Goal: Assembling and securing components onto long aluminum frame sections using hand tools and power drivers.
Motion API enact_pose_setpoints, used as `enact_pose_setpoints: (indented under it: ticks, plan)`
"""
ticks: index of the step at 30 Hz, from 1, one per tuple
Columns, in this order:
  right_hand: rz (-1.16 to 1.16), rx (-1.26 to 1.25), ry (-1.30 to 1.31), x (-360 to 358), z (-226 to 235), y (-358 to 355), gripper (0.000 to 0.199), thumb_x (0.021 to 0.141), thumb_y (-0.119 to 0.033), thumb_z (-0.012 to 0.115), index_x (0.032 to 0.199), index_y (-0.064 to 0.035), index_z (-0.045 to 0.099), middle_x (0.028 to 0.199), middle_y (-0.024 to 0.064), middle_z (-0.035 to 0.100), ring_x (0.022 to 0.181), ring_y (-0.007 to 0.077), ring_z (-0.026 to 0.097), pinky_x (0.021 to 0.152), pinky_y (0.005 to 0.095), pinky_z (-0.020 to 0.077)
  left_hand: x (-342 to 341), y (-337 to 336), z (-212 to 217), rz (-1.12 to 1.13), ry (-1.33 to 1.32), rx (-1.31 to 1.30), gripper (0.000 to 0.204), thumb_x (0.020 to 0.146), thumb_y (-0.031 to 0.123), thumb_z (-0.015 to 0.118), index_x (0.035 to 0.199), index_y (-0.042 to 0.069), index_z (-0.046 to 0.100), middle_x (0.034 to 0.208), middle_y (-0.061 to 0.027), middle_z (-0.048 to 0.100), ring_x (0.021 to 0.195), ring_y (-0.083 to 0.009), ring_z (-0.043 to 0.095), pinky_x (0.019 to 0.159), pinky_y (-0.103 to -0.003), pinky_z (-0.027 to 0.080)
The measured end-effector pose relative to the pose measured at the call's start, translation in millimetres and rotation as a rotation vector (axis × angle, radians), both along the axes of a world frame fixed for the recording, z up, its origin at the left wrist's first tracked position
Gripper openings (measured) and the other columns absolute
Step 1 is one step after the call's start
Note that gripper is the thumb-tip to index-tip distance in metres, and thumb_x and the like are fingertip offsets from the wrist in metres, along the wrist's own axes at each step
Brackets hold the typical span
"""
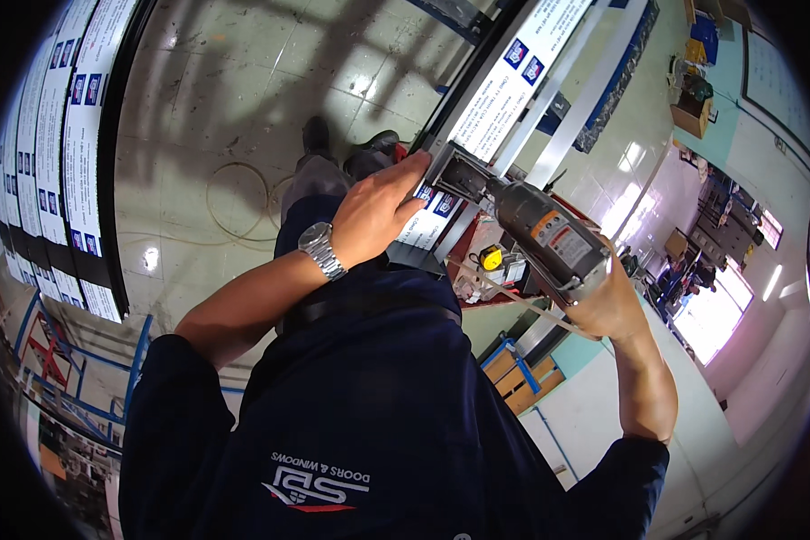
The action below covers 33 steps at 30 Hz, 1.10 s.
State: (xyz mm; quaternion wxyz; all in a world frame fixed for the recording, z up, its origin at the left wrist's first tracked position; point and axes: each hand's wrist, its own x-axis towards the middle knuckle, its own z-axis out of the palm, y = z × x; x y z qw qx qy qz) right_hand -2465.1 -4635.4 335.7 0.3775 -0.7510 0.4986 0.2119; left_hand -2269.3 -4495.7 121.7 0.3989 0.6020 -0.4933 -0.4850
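Note:
My right hand (607,301) is wrapped round a grey power drill (549,236) with an orange and white label. The drill's front end points up and left, at a dark bracket-like piece (466,173) on a long metal frame profile (486,112) covered in white printed film. Opposite it, my left hand (375,209) grips the profile's dark edge, fingers on top and thumb on the near side. A wristwatch sits on my left wrist. A pale hose or cord (522,301) runs below the drill. The drill's tip is hidden at the bracket.
A yellow tape measure (490,257) lies in a red tray just right of the profile. More film-covered profiles (85,144) stand at the left. A hose (234,202) loops on the tiled floor near my feet. Blue metal racks (72,378) are at lower left.

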Motion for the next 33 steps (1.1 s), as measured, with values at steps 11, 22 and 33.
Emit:
enact_pose_setpoints:
  ticks: [11,22,33]
  plan:
    - [0.214,0.088,0.103,7,1,-16,0.063,0.069,-0.022,0.086,0.120,0.0015,0.059,0.109,0.0155,0.061,0.098,0.0270,0.060,0.093,0.0353,0.0448,3,-6,-4,0.089,0.094,0.052,0.040,0.092,0.017,0.062,0.129,0.000,0.059,0.129,-0.0193,0.060,0.113,-0.0352,0.061,0.096,-0.039,0.050]
    - [0.195,0.024,0.093,32,6,-21,0.056,0.070,-0.020,0.076,0.119,0.0021,0.061,0.100,0.0185,0.068,0.092,0.0290,0.068,0.091,0.0401,0.0509,1,-5,-8,0.097,0.106,0.056,0.041,0.092,0.017,0.063,0.129,0.001,0.059,0.129,-0.0178,0.061,0.109,-0.0349,0.063,0.093,-0.039,0.052]
    - [0.127,0.148,0.183,19,-4,-27,0.077,0.068,-0.025,0.082,0.134,-0.0004,0.053,0.117,0.0209,0.063,0.111,0.0295,0.064,0.103,0.0408,0.0463,2,-6,-9,0.100,0.112,0.053,0.041,0.092,0.018,0.064,0.129,0.001,0.059,0.128,-0.0184,0.061,0.109,-0.0343,0.064,0.093,-0.038,0.052]
